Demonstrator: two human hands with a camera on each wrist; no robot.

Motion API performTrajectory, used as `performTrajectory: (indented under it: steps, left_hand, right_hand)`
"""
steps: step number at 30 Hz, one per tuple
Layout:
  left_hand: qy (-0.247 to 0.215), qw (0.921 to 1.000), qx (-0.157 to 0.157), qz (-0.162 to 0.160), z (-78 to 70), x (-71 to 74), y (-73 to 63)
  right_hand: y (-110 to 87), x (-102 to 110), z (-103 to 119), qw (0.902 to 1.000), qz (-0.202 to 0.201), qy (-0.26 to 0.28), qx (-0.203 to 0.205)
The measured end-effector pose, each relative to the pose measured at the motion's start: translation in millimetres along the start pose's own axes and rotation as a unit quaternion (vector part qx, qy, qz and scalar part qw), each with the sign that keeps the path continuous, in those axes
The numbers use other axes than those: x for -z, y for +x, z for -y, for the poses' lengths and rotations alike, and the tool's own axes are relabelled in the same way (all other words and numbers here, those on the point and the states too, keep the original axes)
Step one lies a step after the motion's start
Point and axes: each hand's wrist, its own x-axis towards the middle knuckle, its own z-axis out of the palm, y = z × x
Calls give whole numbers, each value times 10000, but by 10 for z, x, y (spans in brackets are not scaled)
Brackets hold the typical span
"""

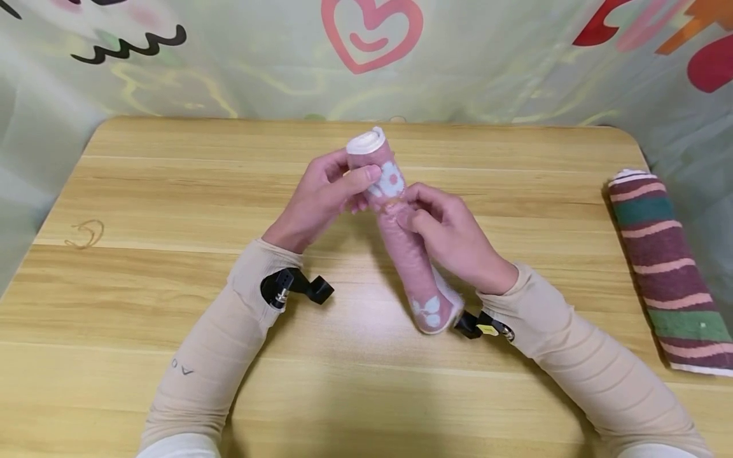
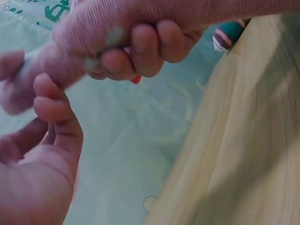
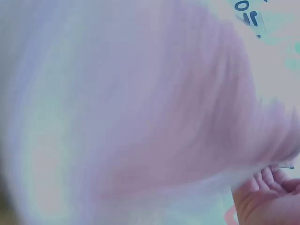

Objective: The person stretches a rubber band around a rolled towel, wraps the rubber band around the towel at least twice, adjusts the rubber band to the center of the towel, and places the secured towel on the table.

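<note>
A pink towel (image 1: 408, 254) with pale flower and leaf patterns is rolled into a long tube, held at a slant over the table. Near its upper end, my left hand (image 1: 321, 200) grips the roll, thumb across the front. My right hand (image 1: 455, 235) pinches the roll around its middle, beside a thin yellowish band (image 1: 392, 203) that circles and cinches it. In the left wrist view, the right hand's fingers (image 2: 145, 49) curl under the towel (image 2: 98, 28). Up close and blurred, the towel (image 3: 187, 108) fills most of the right wrist view.
A second rolled towel (image 1: 667, 254), striped purple, green and pink, lies at the table's right edge. Thin tan loops (image 1: 101, 232), like rubber bands, lie at the left. The wooden table (image 1: 366, 407) ends at a printed curtain (image 1: 258, 63) behind.
</note>
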Motion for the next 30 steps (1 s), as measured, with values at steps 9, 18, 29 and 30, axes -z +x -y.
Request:
performTrajectory:
  steps: [9,18,29,30]
  left_hand:
    - [-486,9986,-201,47,43,-17,-7]
    - [21,9976,9,-696,73,-22,24]
    - [492,9968,156,-615,124,-45,71]
    - [484,9967,160,-625,129,-51,74]
  right_hand:
    - [-32,-28,-25,9972,598,394,236]
    - [8,-41,-78,9964,806,268,-63]
    - [56,-44,-84,9991,-140,78,396]
    - [58,-46,-89,9986,-148,94,493]
